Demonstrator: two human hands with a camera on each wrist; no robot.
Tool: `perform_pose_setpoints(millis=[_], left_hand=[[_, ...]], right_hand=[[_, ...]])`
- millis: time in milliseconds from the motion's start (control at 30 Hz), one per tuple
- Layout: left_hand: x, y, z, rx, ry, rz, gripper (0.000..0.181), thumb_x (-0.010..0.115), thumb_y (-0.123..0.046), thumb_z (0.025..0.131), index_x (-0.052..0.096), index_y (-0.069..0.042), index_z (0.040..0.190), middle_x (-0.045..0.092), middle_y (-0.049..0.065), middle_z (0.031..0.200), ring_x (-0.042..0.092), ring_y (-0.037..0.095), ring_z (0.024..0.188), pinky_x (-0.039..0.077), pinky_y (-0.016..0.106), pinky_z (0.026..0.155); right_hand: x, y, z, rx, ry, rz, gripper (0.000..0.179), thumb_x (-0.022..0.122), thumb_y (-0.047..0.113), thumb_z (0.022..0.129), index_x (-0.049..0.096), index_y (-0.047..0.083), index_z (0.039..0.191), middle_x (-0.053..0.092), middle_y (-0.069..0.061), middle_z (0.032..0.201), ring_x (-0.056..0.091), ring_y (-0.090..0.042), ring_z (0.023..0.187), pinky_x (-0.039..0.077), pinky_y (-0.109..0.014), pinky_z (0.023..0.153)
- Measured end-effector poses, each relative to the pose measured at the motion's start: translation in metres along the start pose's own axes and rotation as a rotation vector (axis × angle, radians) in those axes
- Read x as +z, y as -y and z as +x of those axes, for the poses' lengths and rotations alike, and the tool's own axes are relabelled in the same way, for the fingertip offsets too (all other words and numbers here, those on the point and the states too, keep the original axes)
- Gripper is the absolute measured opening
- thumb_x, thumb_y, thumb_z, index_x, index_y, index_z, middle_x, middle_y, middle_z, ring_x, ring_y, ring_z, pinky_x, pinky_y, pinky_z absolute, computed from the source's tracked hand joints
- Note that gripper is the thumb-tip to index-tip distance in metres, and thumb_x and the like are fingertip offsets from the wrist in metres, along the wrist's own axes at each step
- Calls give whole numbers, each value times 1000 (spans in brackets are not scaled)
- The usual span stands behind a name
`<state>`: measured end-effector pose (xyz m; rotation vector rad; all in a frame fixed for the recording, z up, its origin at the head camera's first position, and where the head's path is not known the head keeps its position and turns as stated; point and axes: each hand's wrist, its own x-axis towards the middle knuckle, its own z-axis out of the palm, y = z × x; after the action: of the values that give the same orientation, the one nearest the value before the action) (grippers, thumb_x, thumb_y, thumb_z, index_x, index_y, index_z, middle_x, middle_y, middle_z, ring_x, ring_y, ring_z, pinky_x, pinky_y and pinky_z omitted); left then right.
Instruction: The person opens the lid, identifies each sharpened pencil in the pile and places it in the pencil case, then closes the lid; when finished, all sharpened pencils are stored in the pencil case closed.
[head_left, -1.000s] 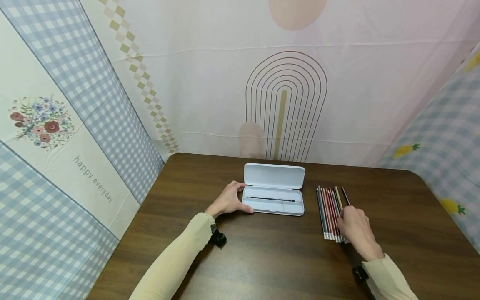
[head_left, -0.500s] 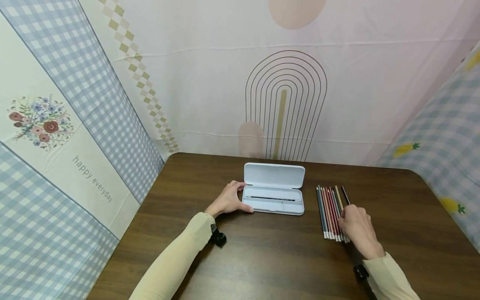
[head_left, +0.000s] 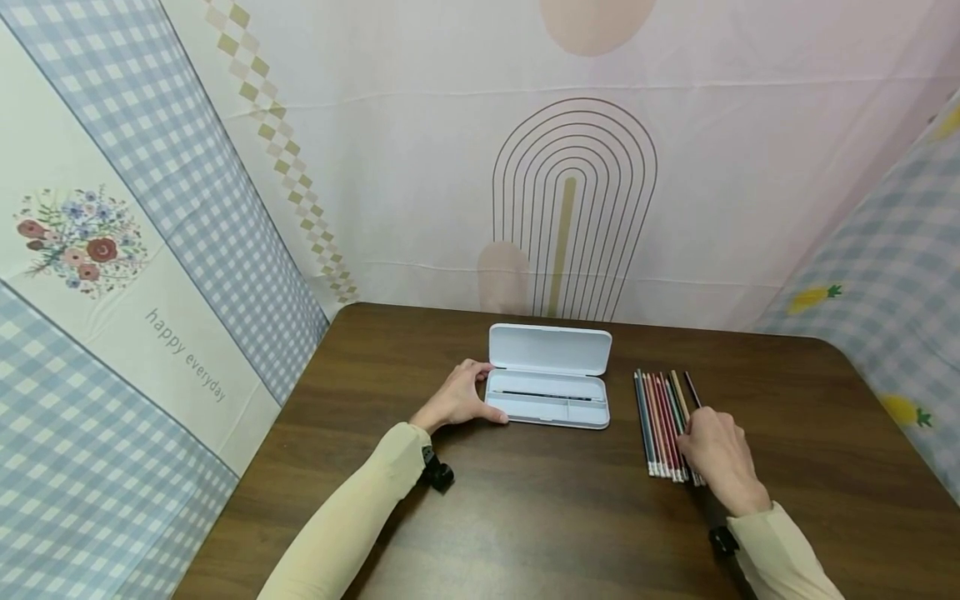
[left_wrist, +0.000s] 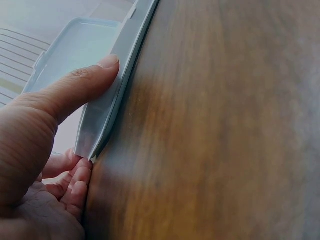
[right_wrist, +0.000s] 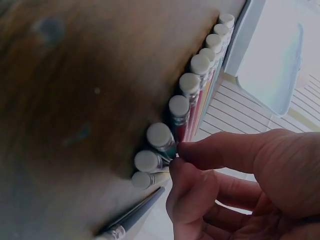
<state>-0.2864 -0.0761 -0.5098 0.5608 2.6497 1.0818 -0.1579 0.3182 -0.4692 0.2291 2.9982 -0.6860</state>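
A white pencil case (head_left: 551, 412) lies with its lid (head_left: 550, 349) raised at the back, a slim dark pencil (head_left: 547, 396) along its inner divider. My left hand (head_left: 459, 398) grips the case's left end, thumb (left_wrist: 87, 87) along the front edge and fingers curled at the side. To the right, several eraser-tipped pencils (head_left: 658, 421) lie side by side on the table. My right hand (head_left: 717, 454) is over the right side of this row. Its thumb and index finger pinch a dark green pencil (right_wrist: 160, 136) just past its eraser end. The palm partly hides the rightmost pencils.
The brown wooden table (head_left: 540, 517) ends at a patterned cloth backdrop (head_left: 420, 167), with checked cloth at both sides. A separate dark stick with a metal band (right_wrist: 132, 215) lies just beside the row in the right wrist view.
My right hand has shifted slightly to the right, and the eraser ends under it have spread a little that way. The left hand and the case stay put.
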Motion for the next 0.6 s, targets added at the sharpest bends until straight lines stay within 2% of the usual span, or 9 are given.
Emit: perform_pose_setpoints(millis=[600], left_hand=[[0, 0, -1, -2, 6, 1, 102, 102, -39, 73, 54, -6, 158, 58, 17, 148, 53, 33, 140, 47, 50, 121]], right_hand=[[-1, 2, 4, 41, 66, -48, 42, 62, 3, 95, 42, 14, 59, 40, 0, 60, 43, -16, 53, 35, -31, 51]])
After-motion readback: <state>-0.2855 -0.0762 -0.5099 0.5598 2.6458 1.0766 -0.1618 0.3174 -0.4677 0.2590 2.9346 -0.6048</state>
